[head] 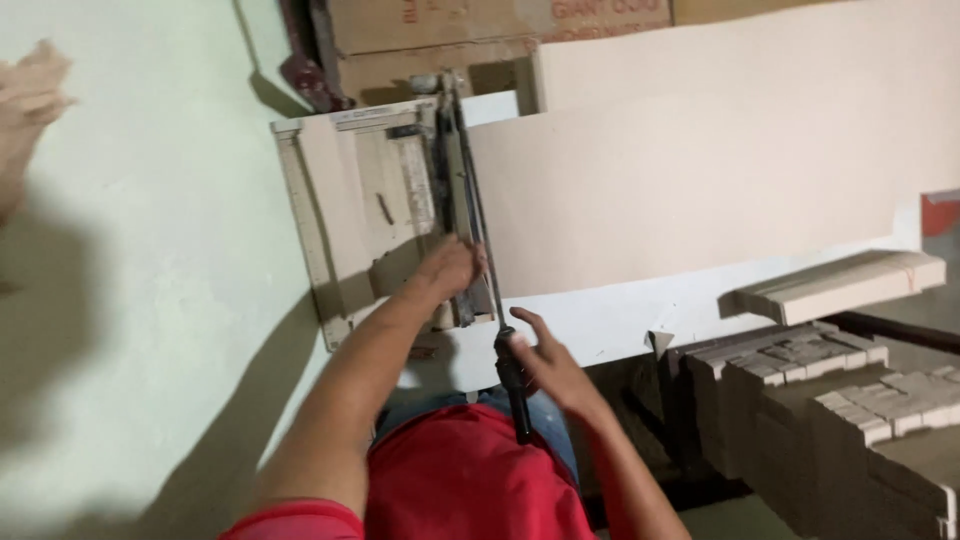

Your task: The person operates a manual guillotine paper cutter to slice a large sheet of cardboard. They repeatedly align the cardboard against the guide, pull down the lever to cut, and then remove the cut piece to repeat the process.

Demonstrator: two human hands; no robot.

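A paper cutter with a wooden board and ruled edge lies in front of me. Its long blade arm is lowered along the board's right side. My left hand presses down on the board beside the blade, over a strip of brown card. My right hand is wrapped around the black handle at the near end of the blade arm, with the fingers partly loosened. A large sheet of pale card stretches away to the right of the blade.
Stacks of cut brown card pieces stand at the lower right, with a thicker bundle resting above them. Cardboard boxes sit at the back. A pale green surface spreads to the left. A blurred hand-like shape shows at the far left edge.
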